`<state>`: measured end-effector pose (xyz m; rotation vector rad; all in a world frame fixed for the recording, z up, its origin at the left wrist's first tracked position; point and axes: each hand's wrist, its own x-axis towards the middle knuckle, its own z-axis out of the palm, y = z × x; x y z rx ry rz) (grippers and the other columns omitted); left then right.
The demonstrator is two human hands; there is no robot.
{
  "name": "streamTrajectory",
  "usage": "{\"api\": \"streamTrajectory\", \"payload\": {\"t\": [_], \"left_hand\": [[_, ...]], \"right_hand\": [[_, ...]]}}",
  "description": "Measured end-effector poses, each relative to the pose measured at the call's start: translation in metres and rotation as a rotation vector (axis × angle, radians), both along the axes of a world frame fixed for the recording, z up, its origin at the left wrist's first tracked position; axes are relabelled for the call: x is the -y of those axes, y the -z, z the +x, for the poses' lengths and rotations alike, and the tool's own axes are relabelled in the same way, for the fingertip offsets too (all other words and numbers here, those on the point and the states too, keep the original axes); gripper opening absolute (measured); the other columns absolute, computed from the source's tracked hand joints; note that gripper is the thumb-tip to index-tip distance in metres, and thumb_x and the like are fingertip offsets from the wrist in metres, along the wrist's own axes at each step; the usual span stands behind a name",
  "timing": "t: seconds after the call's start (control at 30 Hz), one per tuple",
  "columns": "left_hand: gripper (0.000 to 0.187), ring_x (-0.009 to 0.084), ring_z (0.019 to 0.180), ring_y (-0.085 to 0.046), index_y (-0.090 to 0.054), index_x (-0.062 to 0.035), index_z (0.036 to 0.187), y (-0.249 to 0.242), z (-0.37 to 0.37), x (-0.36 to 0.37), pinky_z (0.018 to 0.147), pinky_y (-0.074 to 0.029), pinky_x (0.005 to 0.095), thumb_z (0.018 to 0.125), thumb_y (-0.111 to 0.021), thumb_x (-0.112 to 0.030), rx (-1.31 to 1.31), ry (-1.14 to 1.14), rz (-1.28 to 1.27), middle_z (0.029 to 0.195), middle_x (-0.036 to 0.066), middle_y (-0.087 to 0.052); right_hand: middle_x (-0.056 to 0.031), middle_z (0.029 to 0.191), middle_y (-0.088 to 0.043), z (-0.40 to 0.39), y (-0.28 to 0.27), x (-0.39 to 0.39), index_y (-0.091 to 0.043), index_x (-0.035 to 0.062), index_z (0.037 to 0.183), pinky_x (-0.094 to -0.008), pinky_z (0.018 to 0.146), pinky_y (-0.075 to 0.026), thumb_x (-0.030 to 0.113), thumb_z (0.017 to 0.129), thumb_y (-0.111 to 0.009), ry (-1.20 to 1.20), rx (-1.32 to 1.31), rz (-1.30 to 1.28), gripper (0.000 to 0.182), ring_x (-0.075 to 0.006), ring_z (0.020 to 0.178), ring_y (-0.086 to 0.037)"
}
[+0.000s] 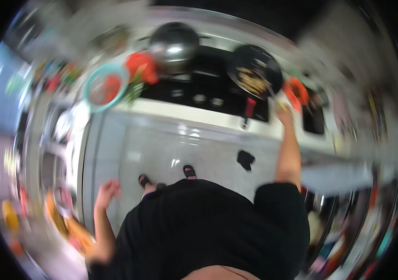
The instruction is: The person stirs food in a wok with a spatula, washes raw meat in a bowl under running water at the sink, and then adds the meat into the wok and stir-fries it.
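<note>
My right hand (284,115) is closed round the yellowish end of a long-handled spatula (272,93), whose far end reaches into a black frying pan (272,65). Light brown pieces of food (252,81) lie in the pan, which sits on the right side of the black stove. The pan's handle, with a red part (250,108), points towards me over the counter edge. Blurred and away from the counter, my left hand (109,192) hangs low at the left with its fingers loosely bent; nothing shows in it. The spatula's blade cannot be made out.
A lidded metal pot (174,44) stands on the left of the stove (203,86). Beside it are a red item (141,66), green leaves (135,88) and a turquoise basin (88,88). An orange bowl (297,93) sits right of the pan. A dark object (245,160) lies on the floor.
</note>
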<state>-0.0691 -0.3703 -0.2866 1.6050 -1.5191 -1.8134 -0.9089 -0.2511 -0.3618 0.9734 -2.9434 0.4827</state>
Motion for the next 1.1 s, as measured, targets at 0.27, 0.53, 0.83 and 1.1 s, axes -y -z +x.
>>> {"api": "streamTrajectory", "payload": {"t": [0.27,0.53,0.83,1.1], "left_hand": [[0.021,0.0158,0.073,-0.062,-0.060,-0.0060,0.107,0.039,0.066,-0.060,0.062,-0.055,0.0325,0.087,-0.056,-0.012,-0.184,-0.797,0.150,0.091,0.004,-0.064],[0.025,0.0141,0.068,-0.059,-0.060,-0.0062,0.105,0.076,0.208,-0.160,0.054,-0.053,0.0288,0.081,-0.057,-0.003,0.238,-1.278,0.014,0.088,0.005,-0.062],[0.029,0.0313,0.094,-0.062,-0.064,-0.0055,0.100,0.129,0.428,-0.213,0.085,-0.048,0.0381,0.072,-0.064,-0.010,0.934,-1.405,-0.184,0.095,0.017,-0.065],[0.046,0.0320,0.115,-0.044,-0.056,-0.0093,0.115,0.180,0.494,-0.130,0.100,-0.037,0.0411,0.071,-0.068,-0.016,0.949,-1.410,-0.449,0.116,0.017,-0.051]], "right_hand": [[-0.0178,0.098,-0.062,-0.060,0.031,0.002,-0.051,-0.0057,0.119,-0.0359,0.079,-0.049,0.022,0.075,-0.074,-0.132,0.405,-0.350,0.057,-0.0285,0.083,-0.062],[-0.0162,0.105,-0.066,-0.018,-0.045,0.008,-0.054,0.0019,0.124,-0.0412,0.085,-0.050,0.032,0.084,-0.062,0.161,-0.230,-0.134,0.051,-0.0323,0.093,-0.064],[-0.0142,0.100,-0.064,-0.003,-0.021,0.049,-0.063,0.0064,0.108,-0.0458,0.077,-0.049,0.040,0.087,-0.053,-0.164,-1.047,-0.377,0.041,-0.0310,0.090,-0.062],[-0.0181,0.115,-0.057,0.112,-0.062,0.037,-0.059,0.0032,0.116,-0.0498,0.088,-0.043,0.047,0.092,-0.046,-0.407,-1.601,0.176,0.052,-0.0338,0.102,-0.056]]}}
